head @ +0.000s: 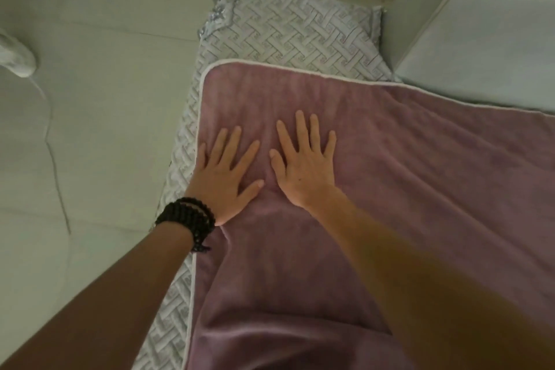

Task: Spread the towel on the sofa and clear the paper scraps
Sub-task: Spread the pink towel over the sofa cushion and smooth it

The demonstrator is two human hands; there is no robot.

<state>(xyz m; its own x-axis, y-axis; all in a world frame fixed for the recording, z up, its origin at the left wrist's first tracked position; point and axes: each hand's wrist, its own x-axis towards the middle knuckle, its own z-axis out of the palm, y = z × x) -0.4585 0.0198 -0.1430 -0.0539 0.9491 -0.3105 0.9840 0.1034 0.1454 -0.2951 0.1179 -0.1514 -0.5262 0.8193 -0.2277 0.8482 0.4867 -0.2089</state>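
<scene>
Sofa: the pale grey-green upholstered sofa (pixel 99 75) lies under and beyond my hands, its seat seams running off past my left hand.
Towel: the mauve plush towel with white piped edging (pixel 420 177) is laid out under both my palms and reaches away to the right of my right hand; its rounded corner sits just beyond my left fingertips, and soft folds run back toward my forearms.
Cover: a silver-grey quilted sofa cover with a woven lattice pattern (pixel 288 36) lies beneath the towel, showing beyond my fingertips and in a strip beside my left hand.
Right hand: my right hand (pixel 303 168) is flat, fingers spread wide, pressing on the towel and gripping nothing.
Left hand: my left hand (pixel 228 177) is also flat and splayed, close beside the right, its outer edge at the towel's piping.
Bracelet: a black beaded bracelet wound several times (pixel 187 221) sits on my left wrist.
Step in hand: I judge this to be the smoothing stage of spreading; the towel is down but not yet flat near me.
Next move: I should sweep both palms outward to push the folds out.
Paper scraps: none show, so I cannot tell where they are; I must look for them after smoothing.
</scene>
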